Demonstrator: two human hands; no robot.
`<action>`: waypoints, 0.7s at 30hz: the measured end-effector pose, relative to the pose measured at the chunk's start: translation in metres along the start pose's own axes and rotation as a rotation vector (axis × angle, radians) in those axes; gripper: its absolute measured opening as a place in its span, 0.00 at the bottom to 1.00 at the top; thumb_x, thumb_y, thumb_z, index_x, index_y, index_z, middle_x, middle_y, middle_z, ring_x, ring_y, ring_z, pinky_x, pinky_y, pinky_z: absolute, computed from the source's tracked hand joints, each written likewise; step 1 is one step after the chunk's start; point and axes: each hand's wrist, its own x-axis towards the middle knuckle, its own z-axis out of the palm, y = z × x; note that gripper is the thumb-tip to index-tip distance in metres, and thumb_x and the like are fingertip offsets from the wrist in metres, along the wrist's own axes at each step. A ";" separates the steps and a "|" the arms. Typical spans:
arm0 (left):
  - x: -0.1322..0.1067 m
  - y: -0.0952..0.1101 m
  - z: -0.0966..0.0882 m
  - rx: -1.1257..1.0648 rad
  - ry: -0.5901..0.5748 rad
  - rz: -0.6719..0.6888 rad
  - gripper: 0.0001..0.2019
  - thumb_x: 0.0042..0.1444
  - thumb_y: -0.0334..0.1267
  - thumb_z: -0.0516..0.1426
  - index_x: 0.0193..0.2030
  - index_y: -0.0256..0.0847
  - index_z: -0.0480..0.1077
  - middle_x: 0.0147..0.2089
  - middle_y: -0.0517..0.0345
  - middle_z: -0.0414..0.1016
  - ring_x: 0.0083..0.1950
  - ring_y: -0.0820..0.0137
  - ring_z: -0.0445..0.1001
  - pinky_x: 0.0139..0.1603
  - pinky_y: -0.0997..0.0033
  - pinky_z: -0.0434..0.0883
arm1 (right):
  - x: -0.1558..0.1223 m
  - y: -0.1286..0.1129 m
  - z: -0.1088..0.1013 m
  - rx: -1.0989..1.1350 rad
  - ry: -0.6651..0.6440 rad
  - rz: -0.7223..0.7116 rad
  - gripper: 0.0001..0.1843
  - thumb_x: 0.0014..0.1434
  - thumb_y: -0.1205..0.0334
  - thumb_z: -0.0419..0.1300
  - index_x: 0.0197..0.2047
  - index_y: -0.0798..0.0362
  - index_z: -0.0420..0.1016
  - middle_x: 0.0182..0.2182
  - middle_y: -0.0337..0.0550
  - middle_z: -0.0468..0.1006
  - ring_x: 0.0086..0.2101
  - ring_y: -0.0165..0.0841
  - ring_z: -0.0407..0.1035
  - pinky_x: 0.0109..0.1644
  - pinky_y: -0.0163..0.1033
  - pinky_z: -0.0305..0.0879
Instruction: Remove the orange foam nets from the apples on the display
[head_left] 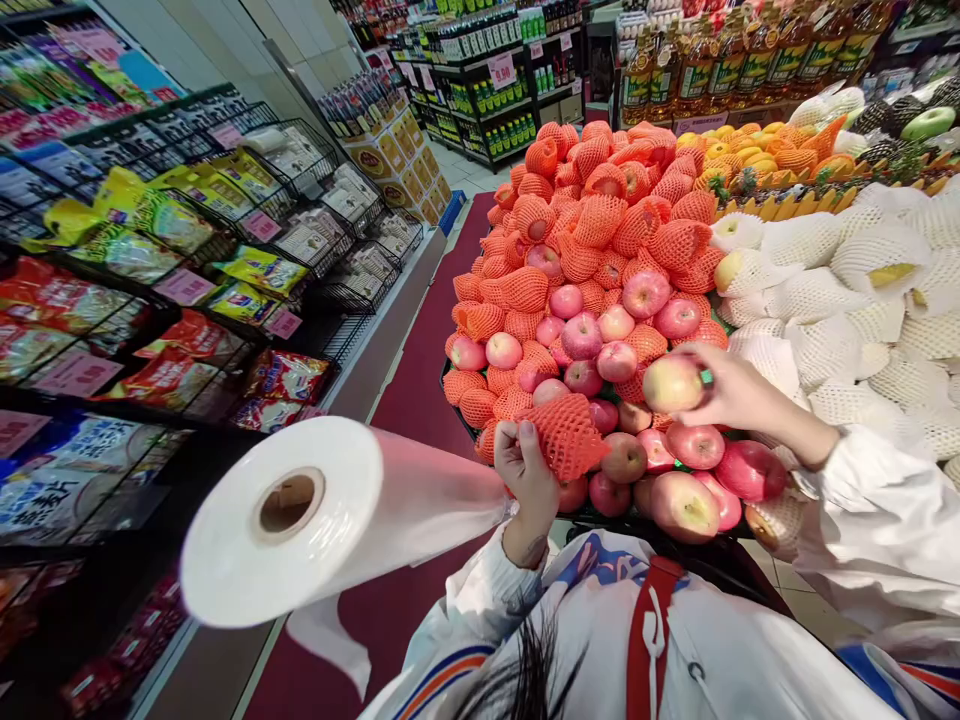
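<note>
My right hand (739,392) is closed round a bare yellow-red apple (670,383), held just above the heap of red apples (592,350). My left hand (525,470) pinches an orange foam net sleeve (566,435) at the near edge of the heap. Many apples farther back sit wrapped in the same orange nets (600,190). Bare apples lie in front, close under both hands.
A big roll of clear plastic bags (322,510) juts out at lower left. Pale fruit in white foam nets (840,290) fills the right. Wire shelves of packaged snacks (172,260) line the left, beside a dark red aisle floor (420,390). Oil bottles (750,60) stand behind.
</note>
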 end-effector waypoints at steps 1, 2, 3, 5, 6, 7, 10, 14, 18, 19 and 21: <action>0.000 -0.001 0.000 0.008 -0.009 -0.005 0.31 0.65 0.64 0.64 0.30 0.42 0.56 0.28 0.66 0.54 0.30 0.74 0.53 0.32 0.71 0.57 | 0.006 0.000 0.009 -0.119 -0.105 -0.049 0.38 0.49 0.48 0.75 0.60 0.49 0.71 0.56 0.54 0.77 0.51 0.53 0.75 0.54 0.56 0.75; -0.001 -0.002 -0.001 0.014 -0.015 -0.008 0.31 0.65 0.64 0.64 0.30 0.42 0.56 0.28 0.66 0.54 0.30 0.74 0.53 0.32 0.71 0.57 | 0.010 0.001 0.020 -0.214 -0.194 -0.090 0.35 0.51 0.51 0.74 0.60 0.50 0.72 0.55 0.55 0.78 0.51 0.53 0.75 0.52 0.55 0.75; -0.001 -0.002 -0.001 0.017 -0.020 -0.010 0.31 0.65 0.64 0.64 0.30 0.42 0.56 0.28 0.66 0.54 0.30 0.74 0.54 0.32 0.71 0.58 | 0.012 0.001 0.033 -0.277 -0.255 -0.113 0.33 0.52 0.54 0.72 0.60 0.51 0.73 0.55 0.56 0.78 0.50 0.53 0.75 0.50 0.54 0.75; -0.001 -0.002 -0.003 0.020 -0.027 -0.008 0.31 0.65 0.64 0.64 0.30 0.41 0.56 0.28 0.66 0.55 0.30 0.74 0.54 0.32 0.71 0.58 | 0.015 0.004 0.053 -0.314 -0.325 -0.113 0.32 0.53 0.59 0.71 0.61 0.50 0.75 0.56 0.56 0.78 0.48 0.51 0.76 0.47 0.52 0.75; -0.001 -0.001 -0.004 0.020 -0.029 -0.006 0.32 0.65 0.64 0.64 0.29 0.41 0.56 0.28 0.66 0.55 0.30 0.74 0.53 0.32 0.71 0.57 | 0.017 0.006 0.059 -0.306 -0.344 -0.104 0.32 0.52 0.59 0.72 0.61 0.49 0.76 0.56 0.54 0.79 0.46 0.50 0.76 0.46 0.51 0.75; 0.000 -0.001 -0.005 0.021 -0.031 -0.008 0.32 0.64 0.64 0.65 0.29 0.41 0.56 0.28 0.66 0.55 0.30 0.74 0.53 0.32 0.72 0.57 | 0.020 0.009 0.060 -0.290 -0.353 -0.098 0.33 0.51 0.58 0.74 0.60 0.48 0.77 0.55 0.52 0.80 0.45 0.48 0.76 0.46 0.51 0.75; 0.002 -0.001 -0.010 0.046 -0.029 -0.029 0.33 0.62 0.66 0.66 0.28 0.41 0.57 0.27 0.65 0.55 0.30 0.74 0.53 0.31 0.72 0.56 | 0.039 0.017 0.038 -0.234 -0.349 -0.098 0.29 0.56 0.47 0.73 0.59 0.47 0.78 0.54 0.47 0.82 0.48 0.48 0.77 0.53 0.52 0.75; 0.003 -0.004 -0.011 0.053 -0.025 -0.059 0.34 0.59 0.68 0.66 0.27 0.41 0.58 0.27 0.65 0.56 0.30 0.74 0.54 0.31 0.72 0.57 | 0.077 0.042 -0.011 -0.457 -0.047 0.129 0.21 0.68 0.50 0.62 0.56 0.55 0.78 0.53 0.59 0.81 0.50 0.52 0.76 0.53 0.52 0.70; 0.001 -0.002 -0.005 0.022 -0.061 -0.065 0.33 0.60 0.67 0.67 0.28 0.41 0.58 0.28 0.65 0.55 0.29 0.74 0.54 0.31 0.72 0.57 | 0.102 0.079 -0.022 -0.645 0.026 0.339 0.35 0.64 0.46 0.68 0.63 0.65 0.70 0.56 0.72 0.77 0.53 0.58 0.72 0.54 0.52 0.67; 0.000 -0.001 -0.004 0.026 -0.073 -0.054 0.32 0.60 0.66 0.66 0.28 0.41 0.58 0.28 0.65 0.55 0.30 0.74 0.54 0.31 0.72 0.57 | 0.105 0.088 -0.019 -0.623 -0.015 0.325 0.39 0.61 0.45 0.70 0.65 0.65 0.69 0.57 0.72 0.76 0.54 0.57 0.72 0.55 0.51 0.67; -0.001 0.001 -0.002 0.038 -0.085 -0.028 0.32 0.61 0.66 0.66 0.29 0.42 0.58 0.28 0.65 0.54 0.30 0.73 0.53 0.31 0.72 0.57 | 0.110 0.100 -0.012 -0.559 -0.046 0.267 0.44 0.57 0.47 0.74 0.67 0.63 0.67 0.60 0.68 0.76 0.56 0.55 0.71 0.56 0.49 0.67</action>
